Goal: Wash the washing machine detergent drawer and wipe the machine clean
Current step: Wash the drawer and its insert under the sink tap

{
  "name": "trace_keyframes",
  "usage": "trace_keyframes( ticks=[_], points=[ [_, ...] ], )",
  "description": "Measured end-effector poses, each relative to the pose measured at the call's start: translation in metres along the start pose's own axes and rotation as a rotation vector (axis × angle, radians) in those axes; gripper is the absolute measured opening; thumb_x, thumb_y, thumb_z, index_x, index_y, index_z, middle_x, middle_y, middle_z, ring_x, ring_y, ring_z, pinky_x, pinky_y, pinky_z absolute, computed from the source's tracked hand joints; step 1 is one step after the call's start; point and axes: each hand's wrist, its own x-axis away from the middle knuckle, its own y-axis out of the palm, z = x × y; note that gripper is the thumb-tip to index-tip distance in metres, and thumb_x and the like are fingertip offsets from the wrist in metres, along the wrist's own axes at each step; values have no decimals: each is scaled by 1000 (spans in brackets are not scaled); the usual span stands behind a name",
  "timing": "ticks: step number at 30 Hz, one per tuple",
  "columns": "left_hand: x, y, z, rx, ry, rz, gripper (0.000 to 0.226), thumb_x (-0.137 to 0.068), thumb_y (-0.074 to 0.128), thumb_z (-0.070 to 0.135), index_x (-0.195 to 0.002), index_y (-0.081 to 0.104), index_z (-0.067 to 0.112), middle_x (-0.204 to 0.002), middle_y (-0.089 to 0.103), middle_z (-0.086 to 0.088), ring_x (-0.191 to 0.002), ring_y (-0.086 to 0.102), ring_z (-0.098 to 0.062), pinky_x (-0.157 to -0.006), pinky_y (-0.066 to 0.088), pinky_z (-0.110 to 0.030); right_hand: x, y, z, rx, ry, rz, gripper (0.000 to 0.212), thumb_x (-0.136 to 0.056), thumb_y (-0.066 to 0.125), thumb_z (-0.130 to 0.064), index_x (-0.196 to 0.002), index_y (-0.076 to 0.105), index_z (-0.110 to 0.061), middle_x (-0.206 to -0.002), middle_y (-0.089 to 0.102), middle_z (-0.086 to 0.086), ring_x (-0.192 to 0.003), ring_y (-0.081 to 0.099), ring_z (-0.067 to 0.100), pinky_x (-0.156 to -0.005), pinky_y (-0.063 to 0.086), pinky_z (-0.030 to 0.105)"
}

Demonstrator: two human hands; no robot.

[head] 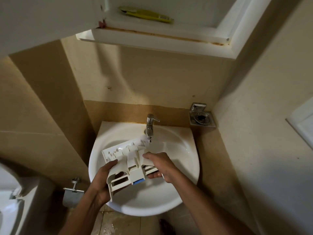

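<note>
Two hands, L [103, 182] & R [160, 165], grip drawer [125, 155] over sink [179, 150], edge under tap [149, 126].

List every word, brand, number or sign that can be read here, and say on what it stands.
No text can be read in this picture.
On the yellow object on the cabinet shelf: a pale patch near its right end, too blurred to read.
On the detergent drawer: no print shows.
On the tap: no brand mark shows.

home bathroom | sink [189, 160] | tap [149, 125] | toilet [10, 200] | tiled walls
</note>
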Motion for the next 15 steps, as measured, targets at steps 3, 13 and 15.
trace_keyframes(
  ticks=[3,13,15],
  points=[
    [-3,2,-2,-18,39,33,44,-95,56,30,-131,62,7,-105,70,-24,-84,71,-37,-70,61,-48,-1,-4,1,15,3,-23,37,-83,69,-36,-105,72,-6,-90,74,12,-71,71,22,-62,59,32],
    [-6,33,-23,-265,-26,91,48,-88,67,46,-117,69,7,-105,73,-25,-92,68,-41,-88,52,-57,-2,-37,25,12,11,90,38,-78,65,-41,-105,71,-16,-107,72,16,-91,70,27,-62,58,32],
    [-10,40,-18,-239,-29,50,47,-86,73,35,-123,68,6,-113,71,-27,-95,68,-41,-96,49,-61,-2,-47,29,27,3,112,41,-76,64,-44,-106,71,-17,-109,72,16,-97,70,29,-67,61,37]
  ],
)
